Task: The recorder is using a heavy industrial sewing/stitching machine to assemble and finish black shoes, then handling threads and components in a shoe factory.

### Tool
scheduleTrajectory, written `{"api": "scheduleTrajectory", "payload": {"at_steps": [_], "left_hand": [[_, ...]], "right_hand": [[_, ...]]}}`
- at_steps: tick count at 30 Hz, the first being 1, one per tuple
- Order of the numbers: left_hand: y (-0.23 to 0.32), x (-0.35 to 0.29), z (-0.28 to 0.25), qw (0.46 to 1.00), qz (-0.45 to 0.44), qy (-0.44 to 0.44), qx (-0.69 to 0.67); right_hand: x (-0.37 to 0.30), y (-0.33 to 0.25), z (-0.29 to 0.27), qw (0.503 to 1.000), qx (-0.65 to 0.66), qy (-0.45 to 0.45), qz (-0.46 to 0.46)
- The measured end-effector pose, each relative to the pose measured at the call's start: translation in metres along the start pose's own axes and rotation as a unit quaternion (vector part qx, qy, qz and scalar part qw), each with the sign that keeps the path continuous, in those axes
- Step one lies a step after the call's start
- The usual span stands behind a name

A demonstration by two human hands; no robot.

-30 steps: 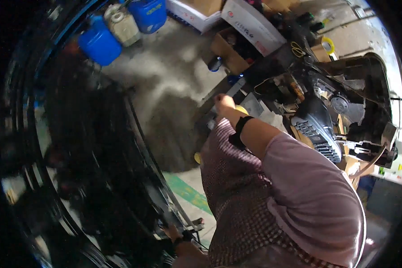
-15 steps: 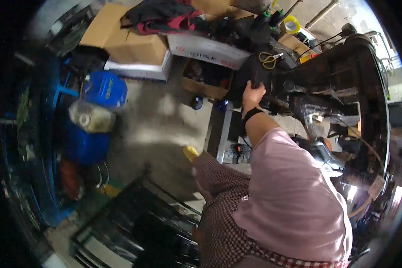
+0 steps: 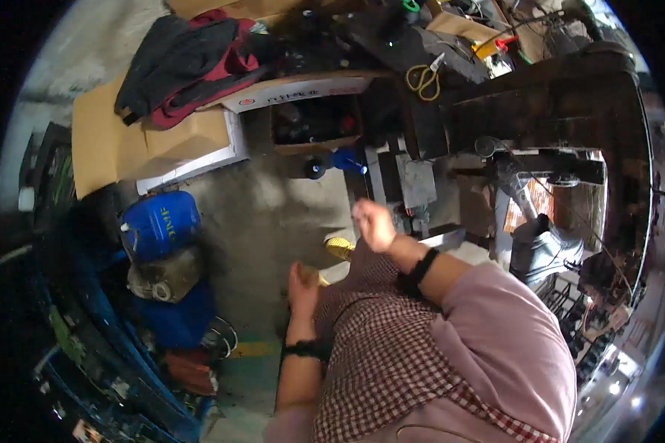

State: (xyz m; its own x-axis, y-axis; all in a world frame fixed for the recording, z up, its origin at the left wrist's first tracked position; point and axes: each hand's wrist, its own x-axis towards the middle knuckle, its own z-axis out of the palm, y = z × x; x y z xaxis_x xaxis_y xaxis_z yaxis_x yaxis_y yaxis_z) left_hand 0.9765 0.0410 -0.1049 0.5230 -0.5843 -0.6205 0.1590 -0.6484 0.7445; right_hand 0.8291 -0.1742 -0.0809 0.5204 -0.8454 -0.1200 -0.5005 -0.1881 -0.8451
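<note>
In the head view, the right hand was seen raised in front of the body, above a checked apron. Its fingers were loosely curled and nothing was held in them; the hand was blurred, so the exact curl could not be told. Just beyond those fingers a grey metal block stood at the foot of a dark machine frame. Below and to the left of the fingers a yellow ribbed object was seen beside the apron's edge. A black wristband was worn on the right wrist.

The left hand was held lower, near the apron's left edge, with its fingers open and slightly bent, empty. Another black band was worn on that wrist. Well to the left of these fingers a blue plastic canister lay on the concrete floor, with a dirty grey canister touching it below.

Farther beyond both hands, an open cardboard box was seen on the floor, with a blue-and-black tool just before it. Yellow-handled scissors lay on the cluttered table, and dark and red clothing was heaped on flat cardboard.
</note>
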Motion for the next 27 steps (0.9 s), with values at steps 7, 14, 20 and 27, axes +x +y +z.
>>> {"api": "scheduleTrajectory", "payload": {"at_steps": [7, 14, 20, 27], "left_hand": [[0.152, 0.057, 0.069, 0.816, 0.332, -0.416, 0.225], [0.072, 0.161, -0.073, 0.836, 0.125, -0.352, 0.401], [0.123, 0.202, -0.083, 0.916, -0.092, -0.333, 0.205], [0.242, 0.207, -0.044, 0.836, -0.107, -0.474, -0.254]], "right_hand": [[-0.019, -0.155, -0.107, 0.947, 0.239, -0.027, -0.213], [-0.063, -0.255, -0.183, 0.643, 0.646, 0.370, -0.178], [-0.106, -0.288, -0.176, 0.689, 0.627, 0.263, -0.249], [-0.166, -0.224, -0.137, 0.803, 0.428, 0.405, 0.087]]}}
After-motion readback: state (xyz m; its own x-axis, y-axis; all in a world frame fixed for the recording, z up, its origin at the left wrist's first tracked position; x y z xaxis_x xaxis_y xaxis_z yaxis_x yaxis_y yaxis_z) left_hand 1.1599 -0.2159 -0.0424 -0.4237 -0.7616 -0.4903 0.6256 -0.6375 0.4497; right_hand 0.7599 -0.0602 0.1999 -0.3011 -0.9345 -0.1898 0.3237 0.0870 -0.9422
